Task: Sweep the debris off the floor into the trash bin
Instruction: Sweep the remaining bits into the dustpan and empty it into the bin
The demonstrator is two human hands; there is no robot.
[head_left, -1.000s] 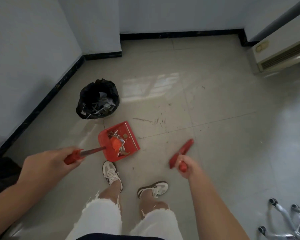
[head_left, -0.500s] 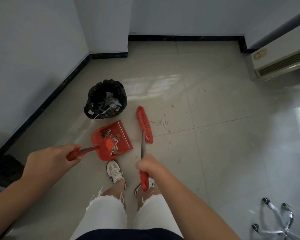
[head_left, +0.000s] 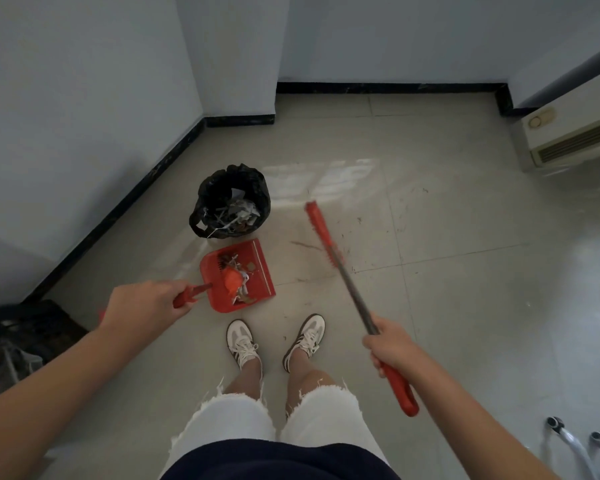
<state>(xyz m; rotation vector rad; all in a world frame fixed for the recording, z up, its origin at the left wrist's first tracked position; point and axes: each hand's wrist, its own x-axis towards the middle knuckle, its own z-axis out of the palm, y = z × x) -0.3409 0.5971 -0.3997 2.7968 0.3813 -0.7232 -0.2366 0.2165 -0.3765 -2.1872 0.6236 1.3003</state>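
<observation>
My left hand [head_left: 142, 306] grips the handle of a red dustpan [head_left: 253, 271], which lies just in front of my feet. Paper scraps and other debris [head_left: 238, 277] are heaped in its pan. Right behind the dustpan stands the trash bin [head_left: 231, 181], lined with a black bag and holding litter. My right hand [head_left: 390, 344] is closed around the metal shaft of a red broom [head_left: 321, 228]. The broom head points away from me, over the floor to the right of the bin. Small dark specks [head_left: 359, 221] lie scattered on the tiles near the broom head.
White walls with a black skirting [head_left: 118, 206] close in the left and far sides. A cream floor-standing air unit [head_left: 575, 133] sits at the far right. Chrome chair legs with castors [head_left: 575, 445] are at the lower right, and a dark object [head_left: 25, 337] lies at the left edge.
My right hand has swung the broom from beside the dustpan out to the right, the head now further from the pan. The dustpan has stayed in front of the bin.
</observation>
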